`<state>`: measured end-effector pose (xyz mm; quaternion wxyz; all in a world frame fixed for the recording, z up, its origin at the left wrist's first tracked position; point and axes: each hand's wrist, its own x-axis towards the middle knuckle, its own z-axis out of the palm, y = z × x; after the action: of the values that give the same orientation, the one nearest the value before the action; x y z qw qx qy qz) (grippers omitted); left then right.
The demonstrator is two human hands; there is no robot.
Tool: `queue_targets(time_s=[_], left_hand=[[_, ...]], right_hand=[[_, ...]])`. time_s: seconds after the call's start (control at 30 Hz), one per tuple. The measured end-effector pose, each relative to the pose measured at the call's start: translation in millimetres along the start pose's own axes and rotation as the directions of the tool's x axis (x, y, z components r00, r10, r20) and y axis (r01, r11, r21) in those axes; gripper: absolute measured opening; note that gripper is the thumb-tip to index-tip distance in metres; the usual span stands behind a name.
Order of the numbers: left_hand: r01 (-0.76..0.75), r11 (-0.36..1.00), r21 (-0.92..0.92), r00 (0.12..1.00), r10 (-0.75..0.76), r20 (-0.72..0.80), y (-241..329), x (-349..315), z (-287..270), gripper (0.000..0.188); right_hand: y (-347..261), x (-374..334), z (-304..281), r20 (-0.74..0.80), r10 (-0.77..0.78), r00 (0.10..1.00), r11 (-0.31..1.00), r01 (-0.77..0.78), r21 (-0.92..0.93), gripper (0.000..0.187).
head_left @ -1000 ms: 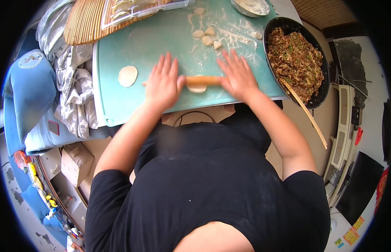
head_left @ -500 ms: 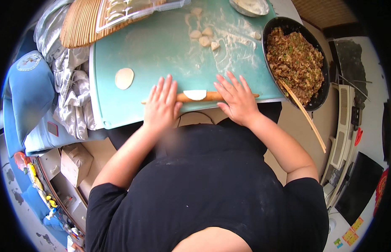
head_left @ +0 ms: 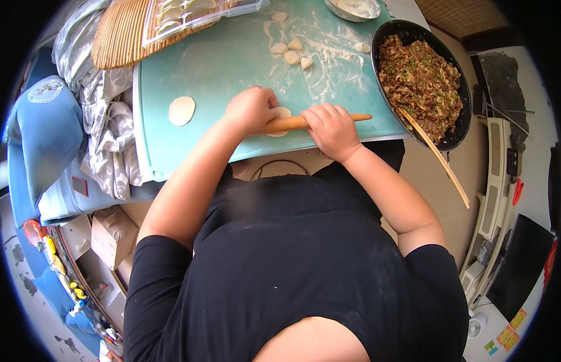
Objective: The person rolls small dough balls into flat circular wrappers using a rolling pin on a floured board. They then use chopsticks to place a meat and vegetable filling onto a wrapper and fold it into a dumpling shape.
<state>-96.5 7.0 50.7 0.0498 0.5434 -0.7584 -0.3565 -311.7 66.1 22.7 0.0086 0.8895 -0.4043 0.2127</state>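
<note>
A wooden rolling pin (head_left: pixel 297 123) lies slantwise across a small dough wrapper (head_left: pixel 282 113) near the front edge of the green mat (head_left: pixel 172 155). My right hand (head_left: pixel 333 130) is wrapped round the pin right of the wrapper. At the wrapper's left edge my left hand (head_left: pixel 250 110) has its fingers curled and closed; the pin's left end disappears beneath it. A flat round wrapper (head_left: pixel 182 111) rests alone to the left. Farther back sit several small dough pieces (head_left: pixel 292 57) among streaks of flour.
A black pan (head_left: pixel 377 77) of minced filling (head_left: pixel 420 87) stands at the right, chopsticks (head_left: pixel 434 158) across its rim. Back left, a clear tray (head_left: pixel 215 13) of dumplings rests on a woven mat (head_left: pixel 114 37). A flour bowl (head_left: pixel 352 9) is at the back.
My hands have gone from flat on the rolling pin to closed, the left at the wrapper, the right round the pin. The pin has tilted; the wrapper, earlier draped over it, now lies beneath.
</note>
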Motion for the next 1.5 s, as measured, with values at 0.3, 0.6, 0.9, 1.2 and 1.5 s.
queue_targets(time_s=[0.3,0.6,0.9,1.2,1.5], left_hand=[[-0.237,0.971,0.033,0.875,0.228,-0.428,2,-4,-25,0.021],[-0.294,0.792,0.534,0.888,0.433,-0.152,-47,34,-2,0.048],[0.035,0.994,0.100,0.975,-0.012,-0.224,-5,-55,25,0.068],[0.087,0.878,0.471,0.863,0.170,-0.476,-61,-4,1,0.056],[-0.011,0.910,0.414,0.884,0.202,-0.422,-58,-19,8,0.050]], right_hand=[[24,-23,-25,-0.205,-0.032,0.978,0.999,0.022,-0.049,0.037],[36,-37,-14,-0.191,0.090,0.978,0.993,-0.074,0.091,0.044],[17,-25,-30,0.046,0.085,0.995,0.984,-0.091,0.156,0.035],[29,45,19,0.179,0.228,0.957,0.972,-0.213,-0.100,0.049],[22,42,2,0.327,0.197,0.924,0.975,-0.221,0.038,0.051]])
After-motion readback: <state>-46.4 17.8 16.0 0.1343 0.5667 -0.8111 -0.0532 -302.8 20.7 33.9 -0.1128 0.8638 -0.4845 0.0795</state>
